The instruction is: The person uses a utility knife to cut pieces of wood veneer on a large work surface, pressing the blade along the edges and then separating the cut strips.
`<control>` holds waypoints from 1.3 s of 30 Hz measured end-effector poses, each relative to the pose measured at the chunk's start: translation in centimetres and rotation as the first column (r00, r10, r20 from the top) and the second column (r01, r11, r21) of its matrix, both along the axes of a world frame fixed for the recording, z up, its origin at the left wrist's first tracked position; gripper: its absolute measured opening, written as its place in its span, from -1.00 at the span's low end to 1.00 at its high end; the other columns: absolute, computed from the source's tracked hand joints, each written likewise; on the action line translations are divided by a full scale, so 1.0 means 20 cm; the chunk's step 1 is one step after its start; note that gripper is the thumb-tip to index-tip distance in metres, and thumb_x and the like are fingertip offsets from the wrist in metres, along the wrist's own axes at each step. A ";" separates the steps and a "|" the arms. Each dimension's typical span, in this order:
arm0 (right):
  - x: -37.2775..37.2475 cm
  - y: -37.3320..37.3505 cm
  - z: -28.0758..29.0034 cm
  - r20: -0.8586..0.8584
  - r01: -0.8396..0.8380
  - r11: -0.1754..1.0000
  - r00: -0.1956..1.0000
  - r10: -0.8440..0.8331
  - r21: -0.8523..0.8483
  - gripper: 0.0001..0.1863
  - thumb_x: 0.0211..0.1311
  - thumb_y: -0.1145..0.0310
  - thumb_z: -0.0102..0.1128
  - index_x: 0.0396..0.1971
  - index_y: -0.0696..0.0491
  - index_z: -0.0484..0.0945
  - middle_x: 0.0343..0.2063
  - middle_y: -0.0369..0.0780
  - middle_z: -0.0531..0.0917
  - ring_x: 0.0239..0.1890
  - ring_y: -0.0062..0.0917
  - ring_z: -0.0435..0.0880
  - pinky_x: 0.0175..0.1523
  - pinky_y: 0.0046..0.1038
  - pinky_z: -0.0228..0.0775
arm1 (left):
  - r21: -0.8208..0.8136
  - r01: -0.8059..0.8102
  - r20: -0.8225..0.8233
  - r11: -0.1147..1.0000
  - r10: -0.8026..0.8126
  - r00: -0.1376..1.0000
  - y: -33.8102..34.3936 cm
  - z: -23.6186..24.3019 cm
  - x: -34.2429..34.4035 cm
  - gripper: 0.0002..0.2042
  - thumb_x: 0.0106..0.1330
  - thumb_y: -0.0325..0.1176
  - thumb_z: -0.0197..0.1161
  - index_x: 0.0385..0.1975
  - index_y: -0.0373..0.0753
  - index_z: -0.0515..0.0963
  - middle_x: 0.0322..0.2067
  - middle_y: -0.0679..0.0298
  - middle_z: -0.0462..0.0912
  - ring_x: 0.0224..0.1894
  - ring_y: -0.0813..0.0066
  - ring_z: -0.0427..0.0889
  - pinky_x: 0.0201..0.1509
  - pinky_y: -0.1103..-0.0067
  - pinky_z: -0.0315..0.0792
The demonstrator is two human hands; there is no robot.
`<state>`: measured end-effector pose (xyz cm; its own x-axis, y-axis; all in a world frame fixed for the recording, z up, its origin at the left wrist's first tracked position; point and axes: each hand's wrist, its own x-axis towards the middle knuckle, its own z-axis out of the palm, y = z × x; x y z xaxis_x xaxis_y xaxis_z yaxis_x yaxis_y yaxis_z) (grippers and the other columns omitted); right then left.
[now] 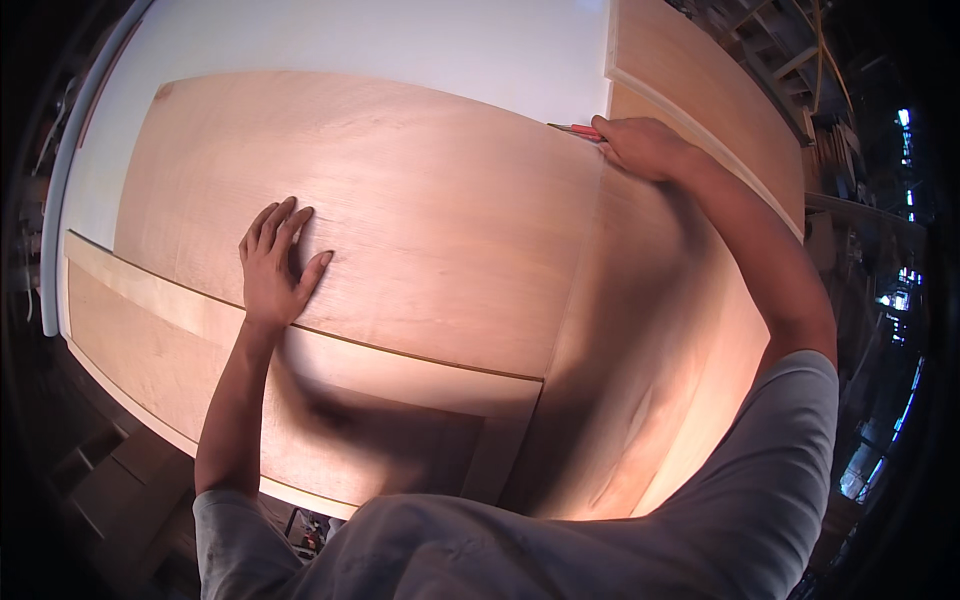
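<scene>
A large thin plywood sheet [430, 200] lies over wooden panels on a white surface. Flat on its near left part, my left hand [272, 262] rests with the fingers spread and the thumb apart. At the sheet's far right corner, my right hand [640, 146] is closed around a slim red tool [580, 130]. The tool's thin tip points left along the sheet's far edge; its exact kind is too small to tell.
A framed wooden panel [170, 310] lies under the sheet's near edge. Another board [700, 60] rises at the far right beside the white surface [400, 40]. More wood [640, 380] extends to the right, partly in shadow. Shelving [830, 150] stands beyond.
</scene>
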<state>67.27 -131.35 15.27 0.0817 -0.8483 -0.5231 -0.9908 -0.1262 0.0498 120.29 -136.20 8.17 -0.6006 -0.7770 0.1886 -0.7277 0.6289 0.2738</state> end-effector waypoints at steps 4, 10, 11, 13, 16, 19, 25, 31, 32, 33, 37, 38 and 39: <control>-0.09 0.10 0.05 -0.014 0.029 0.999 1.000 -0.028 0.038 -0.71 0.49 0.24 0.00 0.04 0.10 0.37 -0.16 0.02 0.68 -0.02 -0.03 0.65 0.08 -0.04 0.45 | 0.016 -0.001 -0.014 1.000 0.002 1.000 0.01 0.00 -0.01 -0.40 0.29 -0.05 0.38 0.31 -0.10 0.46 0.37 0.16 0.41 0.45 0.07 0.26 0.49 0.14 0.09; -0.16 0.12 0.07 -0.051 -0.009 0.999 0.999 0.011 0.031 -0.69 0.47 0.24 -0.07 0.07 0.05 0.45 -0.14 -0.01 0.69 -0.04 -0.07 0.67 0.08 -0.03 0.45 | 0.011 0.020 -0.009 1.000 -0.020 1.000 0.00 0.00 -0.01 -0.41 0.31 -0.07 0.37 0.30 -0.13 0.46 0.37 0.14 0.41 0.45 0.07 0.26 0.49 0.13 0.08; -0.15 0.11 0.08 -0.076 -0.016 0.999 0.997 0.019 0.049 -0.69 0.47 0.24 -0.07 0.08 0.04 0.45 -0.14 -0.01 0.69 -0.03 -0.08 0.67 0.08 -0.03 0.45 | 0.013 0.025 -0.014 1.000 -0.025 1.000 0.00 0.00 -0.02 -0.42 0.31 -0.07 0.37 0.30 -0.13 0.46 0.37 0.13 0.41 0.45 0.07 0.26 0.49 0.13 0.08; -0.14 0.08 0.12 -0.134 0.000 0.993 0.991 0.016 0.119 -0.67 0.46 0.23 -0.07 0.10 0.03 0.46 -0.12 -0.03 0.70 -0.02 -0.09 0.68 0.08 -0.04 0.45 | 0.017 0.029 -0.023 0.999 -0.029 0.999 0.00 0.01 -0.02 -0.42 0.31 -0.07 0.36 0.30 -0.14 0.46 0.37 0.12 0.40 0.45 0.07 0.26 0.49 0.13 0.09; -0.13 0.07 0.17 -0.186 0.006 0.986 0.982 0.026 0.168 -0.66 0.44 0.24 -0.07 0.12 0.00 0.47 -0.11 -0.05 0.71 -0.02 -0.10 0.69 0.08 -0.07 0.46 | 0.012 0.030 -0.022 0.999 -0.030 0.999 0.00 0.01 -0.02 -0.41 0.31 -0.07 0.37 0.30 -0.14 0.46 0.36 0.11 0.41 0.45 0.06 0.27 0.48 0.13 0.09; -0.08 0.04 0.21 -0.233 0.022 0.979 0.972 0.027 0.205 -0.64 0.42 0.27 -0.06 0.13 -0.03 0.51 -0.09 -0.06 0.72 -0.02 -0.12 0.70 0.05 -0.09 0.50 | 0.009 0.033 -0.032 0.999 -0.033 0.999 0.00 0.00 0.00 -0.41 0.30 -0.07 0.37 0.30 -0.15 0.47 0.36 0.11 0.41 0.44 0.06 0.28 0.48 0.13 0.10; 0.00 -0.04 0.17 -0.352 -0.012 0.967 0.930 0.104 0.253 -0.64 0.37 0.30 -0.01 0.10 0.01 0.56 -0.13 -0.06 0.74 -0.04 -0.15 0.73 0.03 -0.11 0.52 | 0.008 0.038 -0.054 0.999 -0.037 0.998 0.00 0.00 0.00 -0.41 0.29 -0.09 0.39 0.29 -0.15 0.47 0.35 0.12 0.43 0.44 0.07 0.28 0.48 0.14 0.10; 0.14 -0.11 0.20 -0.457 -0.052 0.939 0.863 0.213 0.341 -0.61 0.29 0.37 0.11 0.11 0.00 0.62 -0.06 -0.09 0.75 0.00 -0.21 0.75 -0.04 -0.14 0.59 | 0.009 0.038 -0.050 0.999 -0.037 0.998 0.00 0.01 0.00 -0.41 0.29 -0.08 0.39 0.29 -0.16 0.47 0.35 0.12 0.43 0.44 0.07 0.29 0.48 0.14 0.10; 0.13 -0.12 0.17 -0.472 -0.069 0.931 0.847 0.244 0.358 -0.60 0.27 0.38 0.13 0.11 0.00 0.64 -0.05 -0.09 0.76 0.00 -0.22 0.75 -0.04 -0.14 0.60 | 0.011 0.042 -0.055 0.999 -0.042 0.998 0.00 0.01 -0.01 -0.41 0.29 -0.08 0.39 0.28 -0.16 0.47 0.35 0.12 0.42 0.44 0.06 0.29 0.48 0.14 0.10; 0.12 -0.12 0.15 -0.471 -0.052 0.939 0.855 0.218 0.340 -0.61 0.24 0.39 0.15 0.07 0.00 0.66 -0.06 -0.10 0.76 -0.01 -0.23 0.76 -0.06 -0.14 0.60 | 0.014 0.048 -0.060 0.999 -0.047 0.997 0.00 0.01 -0.02 -0.41 0.29 -0.07 0.38 0.28 -0.16 0.47 0.35 0.11 0.42 0.44 0.06 0.29 0.48 0.14 0.10; 0.12 -0.15 0.16 -0.499 -0.028 0.945 0.844 0.196 0.324 -0.68 0.20 0.38 0.19 -0.06 0.01 0.73 -0.09 -0.13 0.78 -0.05 -0.22 0.77 -0.08 -0.15 0.61 | -0.010 0.044 -0.067 0.999 -0.044 0.997 0.00 0.01 -0.03 -0.41 0.29 -0.04 0.37 0.27 -0.16 0.48 0.34 0.10 0.43 0.43 0.02 0.30 0.46 0.12 0.13; 0.15 -0.17 0.19 -0.511 -0.040 0.941 0.831 0.218 0.336 -0.69 0.20 0.37 0.19 -0.09 0.02 0.75 -0.11 -0.13 0.78 -0.06 -0.22 0.78 -0.09 -0.15 0.61 | -0.018 0.036 -0.069 0.999 -0.037 0.997 0.01 0.01 -0.02 -0.41 0.29 -0.03 0.37 0.27 -0.16 0.49 0.34 0.10 0.44 0.42 0.01 0.30 0.46 0.12 0.13; 0.16 -0.16 0.25 -0.505 -0.039 0.951 0.840 0.197 0.306 -0.72 0.21 0.35 0.17 -0.13 0.03 0.75 -0.12 -0.13 0.79 -0.08 -0.21 0.78 -0.09 -0.15 0.60 | -0.027 0.025 -0.074 0.999 -0.027 0.997 0.01 -0.01 -0.03 -0.41 0.28 -0.03 0.37 0.26 -0.16 0.49 0.33 0.09 0.44 0.41 0.00 0.31 0.46 0.12 0.14</control>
